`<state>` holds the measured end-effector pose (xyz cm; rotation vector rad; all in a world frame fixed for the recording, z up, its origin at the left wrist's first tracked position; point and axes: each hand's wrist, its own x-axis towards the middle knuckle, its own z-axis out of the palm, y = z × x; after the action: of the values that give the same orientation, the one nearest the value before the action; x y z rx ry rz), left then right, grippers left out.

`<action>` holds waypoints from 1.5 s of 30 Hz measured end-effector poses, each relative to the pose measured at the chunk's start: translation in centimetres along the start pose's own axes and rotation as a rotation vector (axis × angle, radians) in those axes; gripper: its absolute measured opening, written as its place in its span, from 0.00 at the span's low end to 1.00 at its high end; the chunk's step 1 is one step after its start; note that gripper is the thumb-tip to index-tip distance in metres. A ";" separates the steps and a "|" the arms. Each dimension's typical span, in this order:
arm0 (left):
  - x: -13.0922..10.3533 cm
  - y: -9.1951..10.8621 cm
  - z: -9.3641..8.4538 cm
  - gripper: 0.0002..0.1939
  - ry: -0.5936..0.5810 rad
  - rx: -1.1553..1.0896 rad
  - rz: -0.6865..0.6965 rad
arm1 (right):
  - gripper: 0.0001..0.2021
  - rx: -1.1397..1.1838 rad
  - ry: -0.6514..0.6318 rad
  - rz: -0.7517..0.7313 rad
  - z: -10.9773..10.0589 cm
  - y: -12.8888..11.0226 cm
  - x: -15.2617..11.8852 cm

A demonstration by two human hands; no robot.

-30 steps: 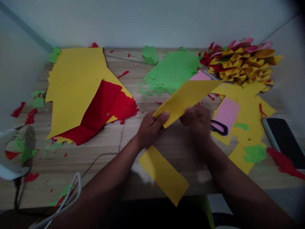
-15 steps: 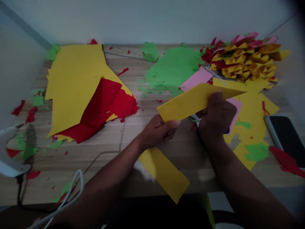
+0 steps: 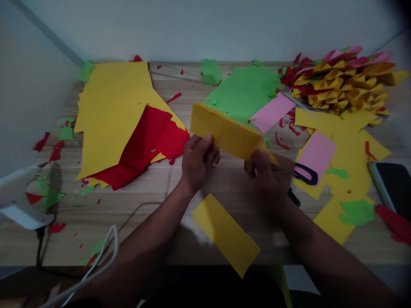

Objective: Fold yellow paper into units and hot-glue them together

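While the left hand (image 3: 197, 161) and right hand (image 3: 269, 174) pinched a yellow strip (image 3: 224, 129), apparently doubled, a loose strip (image 3: 226, 235) lay flat, unfolded; the heap (image 3: 343, 92) held pieces already folded.

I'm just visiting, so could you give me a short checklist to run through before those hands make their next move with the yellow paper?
1. Left hand gripping the held yellow paper: ok, thumb and fingers pinch its lower edge.
2. Right hand gripping the other end: ok, though the hand is blurred.
3. Layers of the held yellow paper lined up: cannot tell, too blurred.
4. Loose yellow strip fully on the table: not ok, its near corner juts past the front edge.
5. Whole tool with the dark loop handle in sight: not ok, partly hidden by the right hand.
6. Phone apart from both hands: ok.
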<state>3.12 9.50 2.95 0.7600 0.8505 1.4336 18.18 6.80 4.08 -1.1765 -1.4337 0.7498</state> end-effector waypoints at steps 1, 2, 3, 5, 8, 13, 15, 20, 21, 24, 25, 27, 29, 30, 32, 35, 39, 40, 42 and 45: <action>0.1 -0.1 0.1 0.22 0.027 -0.016 0.001 | 0.21 -0.047 -0.091 0.000 0.0 0.1 -0.1; 0.1 -0.2 0.1 0.20 0.048 -0.029 0.003 | 0.19 -0.087 -0.170 -0.003 0.0 0.2 -0.1; 0.2 -0.2 0.2 0.17 0.070 -0.046 0.006 | 0.18 -0.115 -0.241 -0.014 0.1 0.3 0.0; 0.2 -0.2 0.4 0.14 0.125 -0.108 -0.004 | 0.20 -0.154 -0.406 -0.032 0.2 0.6 0.2; 0.3 0.4 0.7 0.13 0.151 -0.230 -0.076 | 0.25 -0.213 -0.611 -0.049 0.5 1.1 0.5; 0.6 1.2 0.5 0.21 0.135 -0.329 -0.136 | 0.26 -0.241 -0.700 -0.042 0.5 1.2 0.7; 0.7 1.2 0.3 0.22 0.163 -0.348 -0.156 | 0.25 -0.249 -0.728 -0.048 0.4 1.0 0.8; 0.8 1.2 -0.1 0.23 0.139 -0.437 -0.187 | 0.26 -0.233 -0.797 -0.075 0.1 0.9 0.8; 0.7 1.3 -0.1 0.23 0.126 -0.444 -0.190 | 0.27 -0.217 -0.809 -0.071 0.0 1.0 0.8; 0.5 1.6 0.0 0.24 0.094 -0.447 -0.209 | 0.30 -0.185 -0.822 -0.043 -0.1 1.0 0.9; 0.4 1.7 0.1 0.26 0.089 -0.443 -0.217 | 0.31 -0.184 -0.821 -0.035 -0.1 1.0 0.9; 0.3 1.9 0.2 0.29 0.092 -0.429 -0.227 | 0.30 -0.183 -0.817 -0.030 -0.1 1.0 0.9; 0.2 1.9 0.1 0.34 0.103 -0.414 -0.233 | 0.29 -0.180 -0.818 -0.032 -0.1 1.0 0.9; 0.2 2.0 0.1 0.37 0.104 -0.408 -0.238 | 0.28 -0.177 -0.818 -0.033 -0.1 0.9 0.9; 0.3 2.0 -0.1 0.41 0.098 -0.392 -0.253 | 0.27 -0.175 -0.813 -0.035 0.0 0.9 0.9; 0.4 2.0 -0.3 0.41 0.066 -0.375 -0.277 | 0.26 -0.177 -0.799 -0.057 0.1 1.0 0.8; 0.2 1.8 -0.4 0.40 0.011 -0.374 -0.298 | 0.25 -0.164 -0.719 -0.105 0.2 1.3 0.6; 0.2 1.8 -0.4 0.40 -0.001 -0.381 -0.302 | 0.25 -0.161 -0.686 -0.114 0.1 1.4 0.5; 0.0 1.6 -0.4 0.40 -0.023 -0.398 -0.304 | 0.24 -0.158 -0.630 -0.126 0.1 1.4 0.5; 0.0 1.5 -0.5 0.41 -0.033 -0.380 -0.299 | 0.24 -0.150 -0.596 -0.121 0.0 1.2 0.5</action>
<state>1.91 9.46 4.03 0.3508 0.6108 1.2582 18.53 7.65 3.16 -1.0054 -2.0636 0.9692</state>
